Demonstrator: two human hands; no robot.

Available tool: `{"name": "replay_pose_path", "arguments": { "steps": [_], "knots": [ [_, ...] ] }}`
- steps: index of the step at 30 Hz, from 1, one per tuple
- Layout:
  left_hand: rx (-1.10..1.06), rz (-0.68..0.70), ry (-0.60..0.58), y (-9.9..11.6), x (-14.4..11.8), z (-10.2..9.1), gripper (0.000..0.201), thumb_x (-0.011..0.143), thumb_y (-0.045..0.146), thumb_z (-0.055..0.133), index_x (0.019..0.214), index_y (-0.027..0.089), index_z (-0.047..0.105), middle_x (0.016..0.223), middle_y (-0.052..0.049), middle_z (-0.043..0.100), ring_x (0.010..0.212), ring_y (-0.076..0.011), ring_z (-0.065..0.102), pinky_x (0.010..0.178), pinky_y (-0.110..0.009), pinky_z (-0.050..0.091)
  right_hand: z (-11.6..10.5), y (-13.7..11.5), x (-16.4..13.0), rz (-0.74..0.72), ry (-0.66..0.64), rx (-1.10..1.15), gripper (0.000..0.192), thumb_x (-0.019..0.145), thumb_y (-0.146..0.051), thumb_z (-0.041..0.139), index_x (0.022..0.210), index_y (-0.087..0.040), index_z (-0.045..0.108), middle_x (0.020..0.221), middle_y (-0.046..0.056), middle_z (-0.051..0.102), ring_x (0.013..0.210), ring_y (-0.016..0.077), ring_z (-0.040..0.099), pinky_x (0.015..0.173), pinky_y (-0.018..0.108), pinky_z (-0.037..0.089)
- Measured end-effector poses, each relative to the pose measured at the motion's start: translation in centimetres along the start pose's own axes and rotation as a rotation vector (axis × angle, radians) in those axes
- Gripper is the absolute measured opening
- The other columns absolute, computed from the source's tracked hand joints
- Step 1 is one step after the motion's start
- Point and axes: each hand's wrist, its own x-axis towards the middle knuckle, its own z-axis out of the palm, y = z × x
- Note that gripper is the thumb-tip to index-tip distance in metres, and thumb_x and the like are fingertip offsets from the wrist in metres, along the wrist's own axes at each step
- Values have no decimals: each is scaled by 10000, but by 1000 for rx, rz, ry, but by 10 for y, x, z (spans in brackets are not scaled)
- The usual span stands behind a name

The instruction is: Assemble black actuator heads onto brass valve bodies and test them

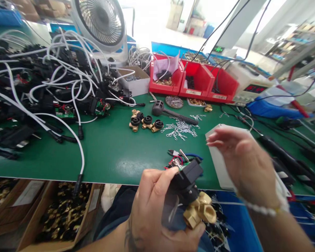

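My left hand (pixel 157 206) grips a motorised valve: a black actuator housing (pixel 188 175) with a three-way brass valve body (pixel 199 211) below it. The open top of the housing shows a green board and red wires. Wire cutters with blue handles (pixel 194 155) lie just behind it, partly hidden. Apart from the valve, my right hand (pixel 246 164) is raised, slightly blurred, with fingers stretched out and nothing visible in them. Behind that hand is a flat white panel (pixel 217 161). Silver spring clips (pixel 180 129) lie scattered on the green bench (pixel 107 154).
Several brass valve bodies (pixel 147 120) stand near a black hammer (pixel 173 113). Red bins (pixel 196 87) and a power supply (pixel 252 82) line the back. Cabled actuators (pixel 81 101) and a fan (pixel 102 24) occupy the left. A carton of brass fittings (pixel 65 210) is below the edge.
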Motion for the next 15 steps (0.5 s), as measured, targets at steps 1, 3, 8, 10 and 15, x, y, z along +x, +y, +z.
{"name": "replay_pose_path", "arguments": {
  "steps": [1,3,8,10,15],
  "knots": [
    [4,-9,-6,0,-1,2,646,700,235,639,1303,114,444,1068,-80,553,934,-169,606,770,-246,620,18,-7,-20,28,-66,179,456,968,-626,440,1205,-312,671,1113,52,645,1037,218,610,893,377,529],
    [19,-13,-22,0,-3,5,646,698,238,646,1298,114,443,1066,-80,558,927,-170,612,772,-252,621,49,-18,-50,135,-90,351,498,979,-629,386,1218,-291,664,1109,66,634,1032,221,614,879,368,538],
    [17,-51,-46,-4,-8,12,669,688,276,662,1300,140,429,1053,-74,557,904,-186,625,759,-302,637,88,-25,-61,209,212,477,383,981,-460,396,910,-219,686,877,46,608,790,161,620,688,277,536],
    [-11,-120,-71,-10,-7,14,670,685,267,667,1300,160,426,1049,-65,552,908,-190,628,763,-325,642,92,-19,-51,236,184,337,440,998,-450,291,892,-201,637,851,55,610,784,171,624,684,298,535],
    [-85,-275,-108,-39,-3,13,620,696,261,701,1260,179,459,1056,-52,522,957,-198,602,763,-348,641,80,12,-6,278,6,-167,359,909,-494,486,1004,-170,608,925,84,637,831,199,620,744,345,521]
  ]
}}
